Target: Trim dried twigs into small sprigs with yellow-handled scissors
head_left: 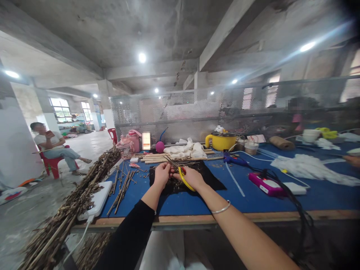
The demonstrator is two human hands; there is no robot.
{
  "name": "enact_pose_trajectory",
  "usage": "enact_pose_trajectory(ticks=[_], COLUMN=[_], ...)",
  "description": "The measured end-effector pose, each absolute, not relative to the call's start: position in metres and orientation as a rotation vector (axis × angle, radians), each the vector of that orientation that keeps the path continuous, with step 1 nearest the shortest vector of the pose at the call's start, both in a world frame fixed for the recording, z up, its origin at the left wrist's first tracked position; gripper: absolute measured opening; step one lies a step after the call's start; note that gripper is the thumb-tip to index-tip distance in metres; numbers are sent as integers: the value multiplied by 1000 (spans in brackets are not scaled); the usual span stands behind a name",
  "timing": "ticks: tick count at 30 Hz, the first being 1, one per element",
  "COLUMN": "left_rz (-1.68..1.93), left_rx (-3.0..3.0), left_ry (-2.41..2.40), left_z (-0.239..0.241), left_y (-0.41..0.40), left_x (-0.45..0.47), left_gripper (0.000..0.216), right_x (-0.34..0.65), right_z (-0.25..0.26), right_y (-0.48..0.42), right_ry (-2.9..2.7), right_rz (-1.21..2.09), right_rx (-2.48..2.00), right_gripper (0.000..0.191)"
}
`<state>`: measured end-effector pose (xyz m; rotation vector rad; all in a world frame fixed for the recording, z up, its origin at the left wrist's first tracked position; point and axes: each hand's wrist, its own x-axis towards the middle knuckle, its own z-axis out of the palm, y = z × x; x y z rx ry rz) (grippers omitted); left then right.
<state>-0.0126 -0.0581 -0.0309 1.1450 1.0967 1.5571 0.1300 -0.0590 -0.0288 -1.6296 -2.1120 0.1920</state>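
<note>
Scissors above blue worktop under concrete ceiling

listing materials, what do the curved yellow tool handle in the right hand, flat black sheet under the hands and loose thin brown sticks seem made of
Curved yellow tool handle: probably smooth plastic, from bright, even colour. Flat black sheet: likely matte cloth, showing no shine; rubber possible. Loose thin brown sticks: apparently dried plant stems, rough and uneven.

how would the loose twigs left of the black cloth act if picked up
The twigs look thin, so probably light. They lie mostly straight, so likely stiff, not floppy. Bits scattered nearby suggest they may be brittle and shed.
</note>
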Motion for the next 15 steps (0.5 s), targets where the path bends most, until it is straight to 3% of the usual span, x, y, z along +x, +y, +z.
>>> enact_pose_trajectory(ticks=[15], left_rz=[1526], left_rx=[1391], left_ry=[1248], left_z=[-32], left_y=[-60], left_x=[-15], left_gripper=[13], right_x=[129], right_z=[-27], right_y=[-62], right_ry=[-2128], right_rz=[179], right_rx=[-1607], right_gripper=[55])
